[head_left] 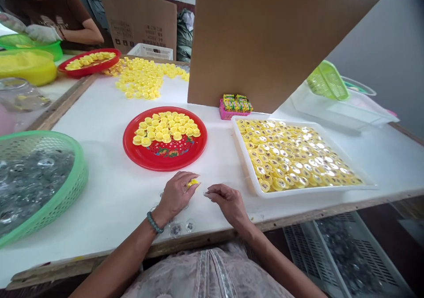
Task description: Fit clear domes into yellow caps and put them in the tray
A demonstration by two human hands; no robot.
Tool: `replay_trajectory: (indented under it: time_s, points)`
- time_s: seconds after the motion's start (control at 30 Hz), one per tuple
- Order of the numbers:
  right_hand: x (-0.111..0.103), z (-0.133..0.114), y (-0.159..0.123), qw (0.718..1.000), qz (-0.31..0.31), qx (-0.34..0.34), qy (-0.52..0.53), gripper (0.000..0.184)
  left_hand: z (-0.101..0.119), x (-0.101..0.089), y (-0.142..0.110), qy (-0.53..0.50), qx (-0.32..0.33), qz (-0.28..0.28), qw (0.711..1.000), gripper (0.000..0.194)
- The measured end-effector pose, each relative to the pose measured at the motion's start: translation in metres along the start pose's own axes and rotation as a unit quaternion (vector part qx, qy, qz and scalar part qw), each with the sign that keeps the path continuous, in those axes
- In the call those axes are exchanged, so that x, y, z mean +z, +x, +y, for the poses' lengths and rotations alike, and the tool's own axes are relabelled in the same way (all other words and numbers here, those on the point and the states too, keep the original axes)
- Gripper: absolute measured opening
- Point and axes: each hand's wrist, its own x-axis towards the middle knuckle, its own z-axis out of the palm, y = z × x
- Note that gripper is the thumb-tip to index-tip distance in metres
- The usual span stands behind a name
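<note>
Near the table's front edge, my left hand (175, 194) is closed on a small yellow plastic cup (192, 182), mostly covered by the fingers. Just to its right, my right hand (228, 201) pinches something tiny and pale at the fingertips, too small to name. Clear round plastic pieces (190, 225) lie on the table beside and under my left wrist. Ahead of both hands stands a red plate (159, 162) with many yellow cups (165, 128) on its far half. At right, a white tray (247, 174) is filled with yellow round pieces under shiny clear tops.
A green basket (81, 170) of clear pieces stands at left. Loose yellow cups (145, 75) cover the table's back. A cardboard panel (251, 42) rises behind a pink basket (227, 114) of small packets. A gloved co-worker (46, 33) sits back left. White crates (311, 254) stand below the table.
</note>
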Motion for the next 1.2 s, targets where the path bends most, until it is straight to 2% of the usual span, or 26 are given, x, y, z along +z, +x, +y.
replay_trajectory:
  time_s: [0.1, 0.17, 0.33, 0.47, 0.57, 0.77, 0.83, 0.9, 0.97, 1.03, 1.1, 1.2]
  points:
    - [-0.002, -0.011, 0.006, 1.000, -0.021, -0.005, 0.019, 0.013, 0.016, -0.003, -0.001, -0.079, -0.034, -0.024, 0.996, 0.019]
    - [-0.002, -0.015, 0.010, 0.997, -0.034, 0.012, 0.069, 0.017, 0.023, -0.003, -0.002, -0.133, -0.067, -0.038, 0.988, 0.016]
    - [0.004, -0.020, 0.014, 0.971, -0.024, 0.062, 0.231, 0.019, 0.027, 0.000, -0.006, -0.277, -0.161, -0.014, 0.947, 0.017]
    - [0.011, -0.020, 0.012, 0.942, -0.010, 0.071, 0.329, 0.017, 0.030, 0.003, -0.009, -0.310, -0.197, 0.032, 0.929, 0.019]
    - [0.014, -0.018, 0.011, 0.938, 0.007, 0.067, 0.341, 0.015, 0.033, 0.003, -0.011, -0.281, -0.216, 0.039, 0.934, 0.019]
    - [0.013, -0.014, 0.012, 0.972, -0.003, 0.030, 0.231, 0.012, 0.034, 0.004, -0.012, -0.181, -0.180, 0.036, 0.966, 0.014]
    - [0.010, -0.015, 0.011, 0.985, -0.006, 0.006, 0.175, 0.013, 0.031, 0.003, -0.012, -0.171, -0.181, 0.030, 0.968, 0.013]
    - [0.004, -0.016, 0.008, 0.996, -0.010, -0.052, 0.075, 0.016, 0.027, 0.003, -0.013, -0.196, -0.207, 0.016, 0.958, 0.015]
    - [-0.001, -0.016, 0.005, 0.989, -0.035, -0.135, -0.045, 0.024, 0.023, 0.003, -0.016, -0.231, -0.246, 0.004, 0.941, 0.020]
    - [-0.004, -0.014, 0.001, 0.967, -0.073, -0.205, -0.136, 0.035, 0.021, 0.003, -0.020, -0.260, -0.277, 0.000, 0.925, 0.022]
    - [-0.003, -0.011, -0.001, 0.948, -0.094, -0.242, -0.187, 0.039, 0.020, 0.004, -0.024, -0.282, -0.296, 0.001, 0.913, 0.022]
    - [0.005, -0.005, -0.001, 0.934, -0.081, -0.266, -0.223, 0.035, 0.021, 0.007, -0.029, -0.303, -0.311, 0.014, 0.901, 0.020]
